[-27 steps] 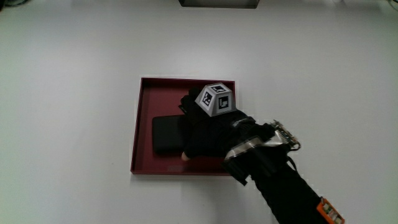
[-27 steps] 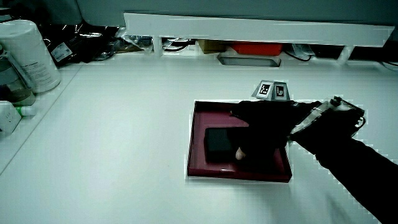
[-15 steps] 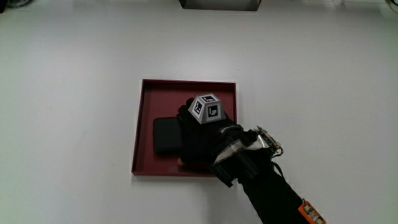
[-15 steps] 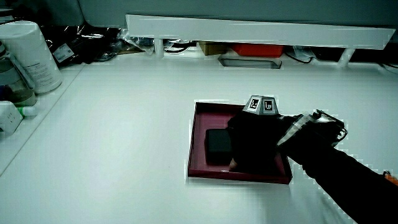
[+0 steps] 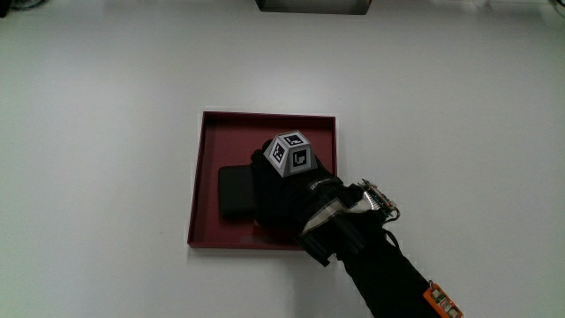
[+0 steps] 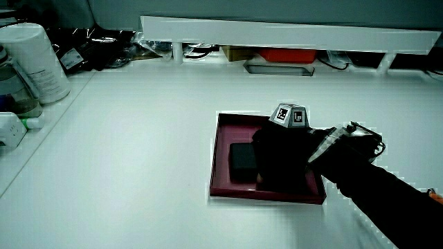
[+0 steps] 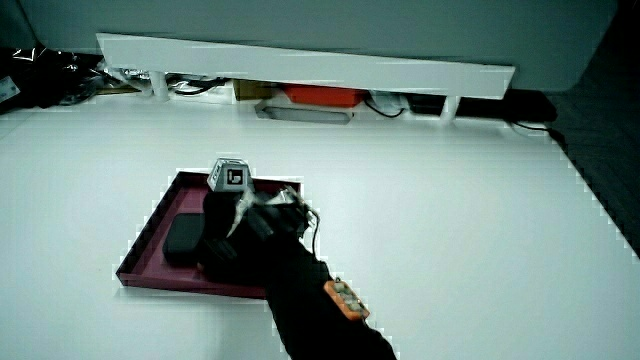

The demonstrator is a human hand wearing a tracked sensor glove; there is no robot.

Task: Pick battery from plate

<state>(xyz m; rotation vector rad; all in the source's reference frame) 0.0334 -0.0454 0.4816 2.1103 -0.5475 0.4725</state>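
Note:
A flat black battery (image 5: 236, 193) lies in a dark red square plate (image 5: 231, 134) on the white table. The black-gloved hand (image 5: 282, 190), with its patterned cube on the back, is over the plate and covers the end of the battery that lies toward the plate's middle. The forearm runs from the hand toward the person. In both side views the battery (image 6: 242, 159) (image 7: 185, 238) rests flat in the plate (image 6: 223, 135) (image 7: 148, 242), with the hand (image 6: 280, 155) (image 7: 232, 225) hunched over it. The contact between hand and battery is hidden under the glove.
A white cylinder-shaped container (image 6: 31, 61) stands at the table's edge among small clutter. A low white partition (image 6: 291, 34) runs along the table's farthest edge, with a red object (image 6: 287, 54) and a grey tray (image 6: 277, 68) under it.
Since 0.9 s ago the hand has slid across the plate onto the battery's end and hunched up. Over the last half second it has barely moved. The battery lies where it was.

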